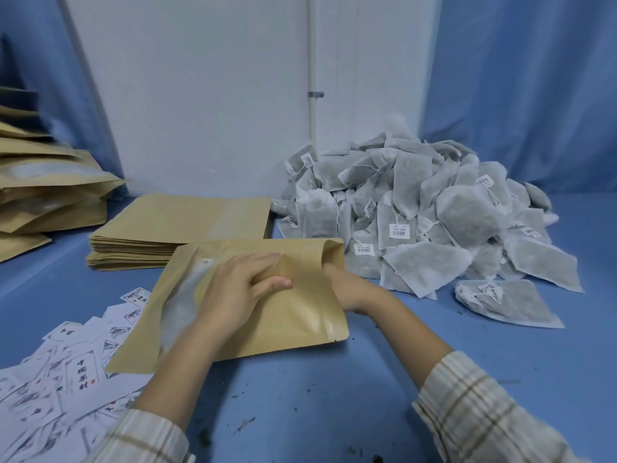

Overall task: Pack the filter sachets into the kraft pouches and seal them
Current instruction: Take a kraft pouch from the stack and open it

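We have one kraft pouch (267, 315) lying flat on the blue table (334, 396) in front of us, its mouth turned to the right, towards the heap of filter sachets (434, 208). Our left hand (240, 289) rests on top of the pouch with the fingers curled, pinching up a fold of the upper wall so that the mouth gapes. Our right hand (347, 289) is pushed into that mouth; its fingers are hidden inside, so we cannot tell how they lie or whether they carry a sachet.

We judge the step to be opening or filling this pouch. To do it well, we should keep the upper wall lifted with the left hand so the mouth does not collapse, and press whatever goes in right down to the closed end at the left, where the clear window (180, 295) would show it. We should lay the sachets flat rather than bunched, with strings and paper tags tucked in, so nothing crosses the sealing strip near the mouth.

A single sachet (507, 304) lies apart from the heap, nearest our right hand, and would be the easy next pick. The stack of flat empty pouches (180, 225) sits just behind, fuller pouches (43, 192) are piled at the far left, and printed labels (66, 369) are scattered at the near left.
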Motion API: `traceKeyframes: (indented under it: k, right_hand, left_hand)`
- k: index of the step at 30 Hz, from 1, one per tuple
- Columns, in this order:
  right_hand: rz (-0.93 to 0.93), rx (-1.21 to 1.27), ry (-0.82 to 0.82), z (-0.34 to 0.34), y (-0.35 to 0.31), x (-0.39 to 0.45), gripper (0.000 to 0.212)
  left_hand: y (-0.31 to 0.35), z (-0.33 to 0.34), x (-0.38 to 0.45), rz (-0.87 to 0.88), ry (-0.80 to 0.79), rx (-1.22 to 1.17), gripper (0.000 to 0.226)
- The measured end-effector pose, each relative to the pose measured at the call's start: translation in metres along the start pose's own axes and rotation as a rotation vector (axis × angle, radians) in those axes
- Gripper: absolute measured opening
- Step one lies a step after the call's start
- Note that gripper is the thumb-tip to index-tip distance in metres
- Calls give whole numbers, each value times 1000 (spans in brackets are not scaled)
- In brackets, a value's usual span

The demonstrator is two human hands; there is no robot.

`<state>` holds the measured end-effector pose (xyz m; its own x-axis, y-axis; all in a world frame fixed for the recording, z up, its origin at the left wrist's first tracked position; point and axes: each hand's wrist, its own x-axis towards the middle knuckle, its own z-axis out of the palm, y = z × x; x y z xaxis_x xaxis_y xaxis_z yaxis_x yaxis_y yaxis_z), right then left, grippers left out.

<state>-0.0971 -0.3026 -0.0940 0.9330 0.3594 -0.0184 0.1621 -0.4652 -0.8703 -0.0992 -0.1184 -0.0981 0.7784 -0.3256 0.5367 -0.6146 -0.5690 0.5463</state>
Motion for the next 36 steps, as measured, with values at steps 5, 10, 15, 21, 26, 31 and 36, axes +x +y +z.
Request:
traceKeyframes:
  k: [5, 10, 15, 21, 26, 31, 36]
  right_hand:
    - [33, -137, 733, -27, 41, 6, 26]
    - [385, -820, 528, -38, 82, 20, 69]
    - [215, -782, 780, -44, 83, 18, 33]
    - [236, 288, 1075, -63, 67, -11, 39]
    - [197, 605, 827, -61, 56, -28, 29]
    - [113, 317, 404, -34, 32, -33, 26]
    - [196, 457, 303, -25, 11, -28, 24]
  left_hand:
    - [-9, 0, 9, -89, 74, 170, 45]
    - [-11, 9, 15, -98, 97, 182, 47]
    - [-12, 12, 19, -119, 57, 165, 64]
    - [-9, 12, 19, -119, 99, 138, 60]
    - [0, 14, 19, -90, 110, 138, 57]
    - [18, 24, 15, -16, 85, 39, 40]
    - [33, 43, 10, 29, 95, 102, 30]
